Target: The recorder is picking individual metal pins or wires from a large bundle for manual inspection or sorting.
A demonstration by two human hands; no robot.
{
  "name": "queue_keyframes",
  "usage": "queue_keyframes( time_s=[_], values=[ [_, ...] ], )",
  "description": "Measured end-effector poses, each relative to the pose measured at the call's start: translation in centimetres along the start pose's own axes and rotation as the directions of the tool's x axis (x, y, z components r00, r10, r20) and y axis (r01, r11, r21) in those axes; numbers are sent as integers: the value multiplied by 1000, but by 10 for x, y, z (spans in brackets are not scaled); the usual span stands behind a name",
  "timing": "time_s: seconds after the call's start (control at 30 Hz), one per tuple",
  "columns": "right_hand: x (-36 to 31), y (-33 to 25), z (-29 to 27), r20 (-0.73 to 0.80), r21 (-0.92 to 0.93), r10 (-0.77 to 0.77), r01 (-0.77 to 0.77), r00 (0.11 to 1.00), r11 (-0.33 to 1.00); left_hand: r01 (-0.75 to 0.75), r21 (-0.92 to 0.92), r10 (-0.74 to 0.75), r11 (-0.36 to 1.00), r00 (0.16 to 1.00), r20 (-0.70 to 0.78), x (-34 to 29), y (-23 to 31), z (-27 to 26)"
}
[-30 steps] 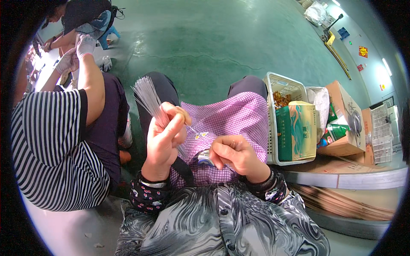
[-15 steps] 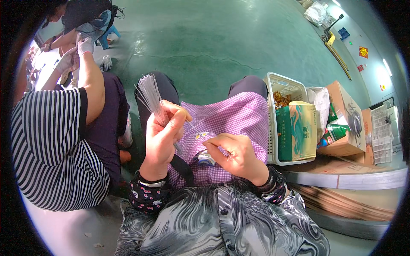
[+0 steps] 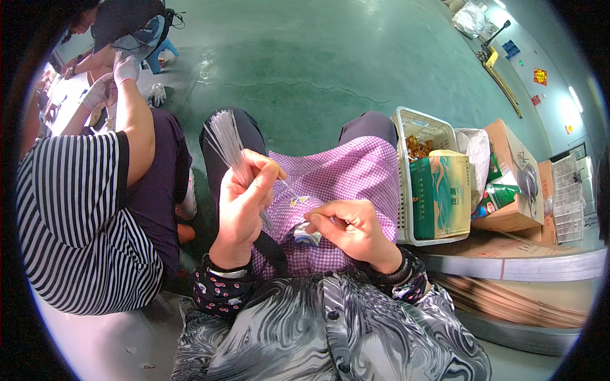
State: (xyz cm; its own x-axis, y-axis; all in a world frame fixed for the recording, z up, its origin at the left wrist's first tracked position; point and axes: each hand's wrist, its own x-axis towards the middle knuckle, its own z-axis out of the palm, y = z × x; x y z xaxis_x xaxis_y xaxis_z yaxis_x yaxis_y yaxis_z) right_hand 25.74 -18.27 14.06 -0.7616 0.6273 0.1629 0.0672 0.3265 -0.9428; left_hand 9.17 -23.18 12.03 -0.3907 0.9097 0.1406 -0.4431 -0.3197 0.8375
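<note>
My left hand point(image 3: 240, 206) is closed around a bundle of thin, stiff, silvery-white strands point(image 3: 225, 138). Their upper ends fan out above my knuckles, and a short part comes out below the fist. From between my thumb and forefinger one strand points toward the right. A little apart from it, my right hand point(image 3: 359, 230) is pinched, thumb against forefinger, over my lap. Whatever those fingertips hold, if anything, is too small to make out. Under both hands lies a purple checked apron point(image 3: 352, 168), with a pale patch just below the right fingertips.
To my right stands a white plastic basket point(image 3: 403, 184) holding a green-and-yellow box point(image 3: 443, 197) and orange-brown material. Cardboard boxes point(image 3: 518, 162) and stacked flat cardboard point(image 3: 508, 298) are beyond it. At my left sits a co-worker in a striped shirt point(image 3: 70, 190), wearing white gloves.
My right hand has shifted slightly, its fingers a little flatter and the thumb tip just lower. My left hand and the bundle have hardly moved.
</note>
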Motion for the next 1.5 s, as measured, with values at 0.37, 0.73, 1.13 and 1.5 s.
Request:
queue_keyframes(
  time_s=[0.37, 0.73, 1.13, 1.5],
  values=[
    [-3, 11, -9, 390, 705, 224, -447, 893, 550, 43, -235, -22, 971, 996, 89, -1, 0, -2],
    [4, 3, -1, 3, -313, -184, 175, 983, 933, -17, 77, 15, 997, 1000, 28, 0, 6, 1],
    [-6, 15, -4, 405, 686, 216, -452, 888, 570, 89, -299, -35, 950, 983, 181, -3, 6, -3],
    [14, 9, -10, 220, 550, 195, -287, 956, 784, -53, 103, 33, 993, 981, 191, -4, 9, 5]
  ],
)
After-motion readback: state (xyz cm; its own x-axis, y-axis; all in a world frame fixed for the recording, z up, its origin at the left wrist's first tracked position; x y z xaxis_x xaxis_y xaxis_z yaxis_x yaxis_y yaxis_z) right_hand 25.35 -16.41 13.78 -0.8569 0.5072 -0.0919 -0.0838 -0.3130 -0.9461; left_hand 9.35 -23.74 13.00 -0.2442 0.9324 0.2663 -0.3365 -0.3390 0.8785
